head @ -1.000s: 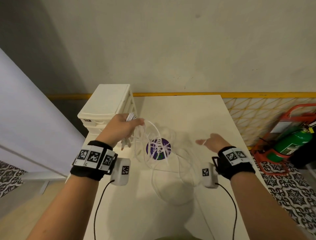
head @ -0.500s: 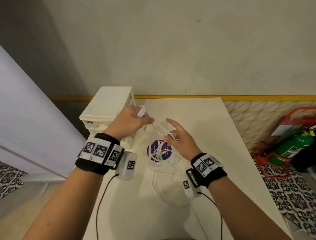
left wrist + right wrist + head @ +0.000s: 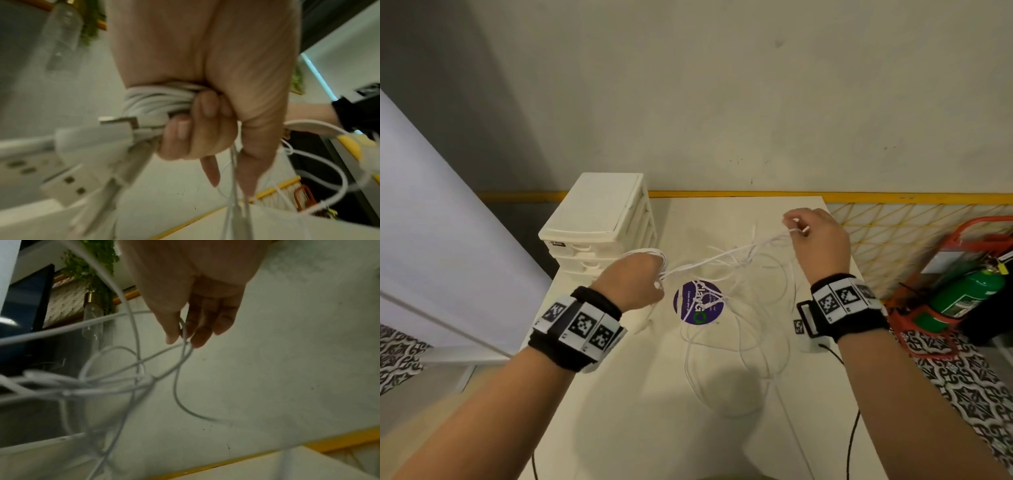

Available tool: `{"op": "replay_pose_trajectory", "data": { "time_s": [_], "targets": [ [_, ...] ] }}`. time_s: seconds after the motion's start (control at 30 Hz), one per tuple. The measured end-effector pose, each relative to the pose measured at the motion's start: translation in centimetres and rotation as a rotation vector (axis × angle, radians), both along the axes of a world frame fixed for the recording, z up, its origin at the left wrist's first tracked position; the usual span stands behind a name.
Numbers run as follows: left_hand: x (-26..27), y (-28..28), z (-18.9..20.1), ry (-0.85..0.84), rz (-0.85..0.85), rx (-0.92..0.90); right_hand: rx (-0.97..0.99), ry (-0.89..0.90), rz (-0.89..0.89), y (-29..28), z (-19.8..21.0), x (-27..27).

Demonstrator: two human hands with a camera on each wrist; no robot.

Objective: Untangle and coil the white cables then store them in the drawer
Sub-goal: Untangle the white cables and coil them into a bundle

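Note:
Thin white cables stretch in a tangle between my two hands above the white table. My left hand grips a coiled bundle of white cable in its fist, with USB plugs sticking out beside the fingers. My right hand is raised at the far right and pinches a cable strand between thumb and fingers. Loose loops trail down onto the table. The white drawer unit stands at the back left, its drawers closed.
A round purple sticker lies on the table under the cables. A green fire extinguisher in a red stand sits on the floor to the right. A wall with a yellow strip runs behind the table.
My right hand has moved from the tangle near the sticker up and out to the right, pulling a strand taut. My left hand keeps its grip on the bundle by the drawer unit.

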State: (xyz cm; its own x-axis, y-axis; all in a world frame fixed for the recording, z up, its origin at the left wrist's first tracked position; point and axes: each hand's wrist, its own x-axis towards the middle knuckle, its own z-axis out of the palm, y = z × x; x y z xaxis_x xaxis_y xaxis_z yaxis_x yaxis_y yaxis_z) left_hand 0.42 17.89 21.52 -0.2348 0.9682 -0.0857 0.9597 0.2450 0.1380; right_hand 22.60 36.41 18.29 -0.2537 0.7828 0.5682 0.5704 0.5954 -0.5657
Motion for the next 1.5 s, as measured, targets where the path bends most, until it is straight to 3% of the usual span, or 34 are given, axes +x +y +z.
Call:
{"op": "replay_pose_trajectory", "data": {
  "time_s": [0.07, 0.13, 0.2, 0.27, 0.37, 0.43, 0.53, 0.63, 0.73, 0.87, 0.97, 1.03, 1.13, 1.2, 1.37, 1.5],
  "targets": [
    [0.2, 0.2, 0.3, 0.043, 0.031, -0.022, -0.248, -0.061, -0.058, 0.6, 0.4, 0.3],
    [0.2, 0.5, 1.0, 0.030, 0.060, -0.083, -0.699, -0.004, -0.021, 0.2, 0.8, 0.2],
    [-0.1, 0.6, 1.6, -0.111, 0.074, -0.069, -1.085, 0.152, 0.104, -1.0, 0.5, -0.1],
    [-0.3, 0.8, 2.1, -0.272, 0.100, 0.013, -1.215, 0.281, 0.261, -2.0, -0.6, -0.8],
    [-0.5, 1.0, 2.3, -0.327, 0.125, 0.119, -0.990, 0.204, 0.346, -3.0, -2.5, -1.9],
    [-1.2, 0.8, 2.2, -0.173, 0.117, 0.084, -0.766, 0.112, 0.270, -2.6, -3.0, -1.6],
    [-2.4, 0.1, 2.1, 0.031, 0.112, -0.097, -0.753, 0.151, 0.150, -1.2, -3.0, 0.3],
    [-2.4, -0.4, 2.5, -0.250, 0.104, -0.235, -0.628, 0.105, 0.106, -0.5, -2.9, 1.2],
    [-2.5, -0.5, 3.6, -0.628, 0.113, -0.166, -0.534, 0.006, 0.241, -0.7, -3.5, 1.0],
    [-1.4, 0.1, 3.7, -1.016, 0.109, 0.002, -0.725, -0.036, 0.355, -1.3, -3.8, 0.3],
    [0.4, 1.0, 3.3, -1.134, 0.100, 0.079, -0.539, 0.084, 0.363, -2.7, -1.7, -0.6],
    [1.4, 1.4, 3.1, -1.176, 0.069, 0.082, -0.558, 0.208, 0.563, -4.3, 0.2, -1.4],
    [3.0, 1.7, 3.4, -1.257, 0.012, 0.083, -0.677, 0.076, 0.850, -6.0, 0.5, -2.9],
    [4.0, 1.7, 3.9, -1.314, -0.046, 0.077, -0.764, 0.020, 0.902, -6.6, -0.2, -3.8],
    [4.0, 1.3, 4.1, -1.508, -0.076, -0.013, -0.682, -0.021, 0.701, -6.7, -1.9, -4.7],
    [2.9, 0.1, 3.3, -1.497, 0.067, -0.021, -0.264, -0.062, 0.453, -3.3, -2.7, -2.7]
  ]
}}
